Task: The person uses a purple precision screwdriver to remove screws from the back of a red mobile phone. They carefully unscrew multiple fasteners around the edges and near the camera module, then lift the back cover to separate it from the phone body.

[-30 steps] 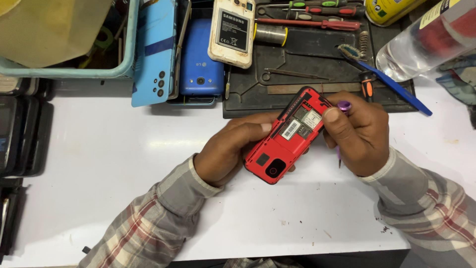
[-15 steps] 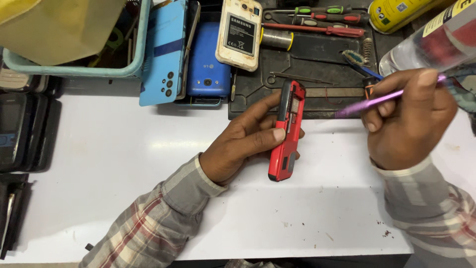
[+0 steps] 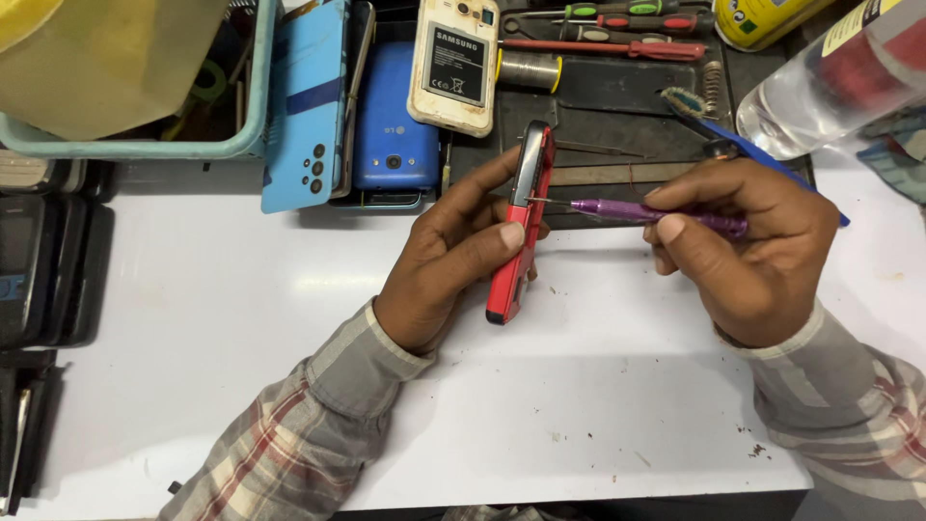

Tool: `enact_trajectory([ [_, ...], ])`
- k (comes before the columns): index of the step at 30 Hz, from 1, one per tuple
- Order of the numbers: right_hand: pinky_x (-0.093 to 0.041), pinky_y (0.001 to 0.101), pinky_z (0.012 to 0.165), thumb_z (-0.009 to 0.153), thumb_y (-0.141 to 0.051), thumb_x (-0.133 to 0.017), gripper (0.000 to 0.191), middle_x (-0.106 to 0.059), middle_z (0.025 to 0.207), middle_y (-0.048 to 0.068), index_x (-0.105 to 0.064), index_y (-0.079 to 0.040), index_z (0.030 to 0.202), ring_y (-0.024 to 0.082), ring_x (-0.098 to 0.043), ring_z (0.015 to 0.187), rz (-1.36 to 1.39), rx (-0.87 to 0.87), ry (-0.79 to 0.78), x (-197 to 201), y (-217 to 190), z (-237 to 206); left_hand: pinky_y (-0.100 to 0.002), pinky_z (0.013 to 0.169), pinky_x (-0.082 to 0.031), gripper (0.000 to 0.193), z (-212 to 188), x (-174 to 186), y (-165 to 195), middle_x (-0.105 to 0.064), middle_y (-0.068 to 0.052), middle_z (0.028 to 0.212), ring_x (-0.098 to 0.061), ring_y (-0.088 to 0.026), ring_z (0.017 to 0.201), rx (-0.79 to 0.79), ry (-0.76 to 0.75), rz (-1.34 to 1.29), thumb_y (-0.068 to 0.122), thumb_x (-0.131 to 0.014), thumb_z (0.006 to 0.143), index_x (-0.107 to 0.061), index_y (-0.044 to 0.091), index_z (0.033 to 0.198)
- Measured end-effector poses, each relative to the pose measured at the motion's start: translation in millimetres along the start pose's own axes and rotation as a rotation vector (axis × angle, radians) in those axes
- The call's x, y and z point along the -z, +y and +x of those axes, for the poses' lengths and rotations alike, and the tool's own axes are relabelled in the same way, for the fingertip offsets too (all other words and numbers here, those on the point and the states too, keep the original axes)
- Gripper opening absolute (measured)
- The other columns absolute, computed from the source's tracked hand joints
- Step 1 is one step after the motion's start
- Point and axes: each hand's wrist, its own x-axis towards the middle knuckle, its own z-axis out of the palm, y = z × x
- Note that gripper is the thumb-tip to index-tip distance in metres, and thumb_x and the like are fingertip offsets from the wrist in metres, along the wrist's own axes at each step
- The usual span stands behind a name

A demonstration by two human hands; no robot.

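1. A white worktop [image 3: 241, 386] fills most of the view; it shows small dark crumbs and faint scuffs.
2. A black mat [image 3: 617, 106] lies at its far edge.
3. The light is soft, with a pale glare on the white surface.
4. The near edge drops into dark shadow.

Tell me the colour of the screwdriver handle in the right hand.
Purple screwdriver handle, held in the right hand; head view.

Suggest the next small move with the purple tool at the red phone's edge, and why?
Probably ease the tip a touch further into the side seam. The left hand holds the red phone on edge; the right hand holds the purple tool level, tip at that edge.
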Motion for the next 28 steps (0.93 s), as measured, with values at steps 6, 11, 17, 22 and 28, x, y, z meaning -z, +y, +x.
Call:
enact_trajectory([
  [6,-0.051,0.0202,0.056,0.100,0.003,-0.063,0.008,-0.069,0.084,0.015,-0.065,0.009,0.104,0.011,-0.064,0.062,-0.002,0.041,0.008,0,-1,2,-0.041,0.094,-0.060,0.080,1,0,1,-0.063,-0.013,0.118,-0.064,-0.021,0.111,0.005,0.013,-0.010,0.028,-0.064,0.094,-0.032,0.006,0.163],
  [11,-0.051,0.0203,0.055,0.099,0.003,-0.062,0.007,-0.069,0.084,0.015,-0.065,0.009,0.103,0.011,-0.064,0.061,-0.045,0.033,0.006,0,-2,2,-0.041,0.093,-0.060,0.080,0,0,1,-0.064,-0.013,0.115,-0.065,-0.020,0.105,0.004,0.019,0.000,0.028,-0.065,0.094,-0.033,0.006,0.163],
  [17,-0.051,0.0204,0.055,0.100,0.002,-0.062,0.008,-0.069,0.084,0.015,-0.065,0.008,0.104,0.011,-0.064,0.062,-0.047,0.028,-0.009,-1,-6,4,-0.039,0.091,-0.062,0.077,0,0,2,-0.063,-0.011,0.110,-0.066,-0.017,0.103,-0.001,0.035,0.031,0.026,-0.064,0.094,-0.035,0.006,0.162],
  [22,-0.047,0.0202,0.060,0.101,-0.007,-0.064,0.014,-0.067,0.085,0.007,-0.067,0.003,0.111,0.006,-0.060,0.063,-0.127,-0.029,-0.021,-3,-4,5,-0.030,0.088,-0.056,0.074,2,4,-2,-0.064,-0.006,0.110,-0.062,-0.012,0.095,-0.083,0.070,0.109,0.020,-0.065,0.095,-0.038,0.005,0.162],
  [28,-0.039,0.0207,0.058,0.107,-0.023,-0.068,0.022,-0.061,0.074,-0.001,-0.075,-0.002,0.106,0.004,-0.049,0.066,-0.270,-0.153,-0.116,-1,16,5,-0.024,0.083,-0.048,0.075,1,13,-4,-0.061,-0.004,0.112,-0.054,-0.008,0.092,-0.156,0.106,0.170,0.018,-0.070,0.097,-0.039,0.003,0.164],
])
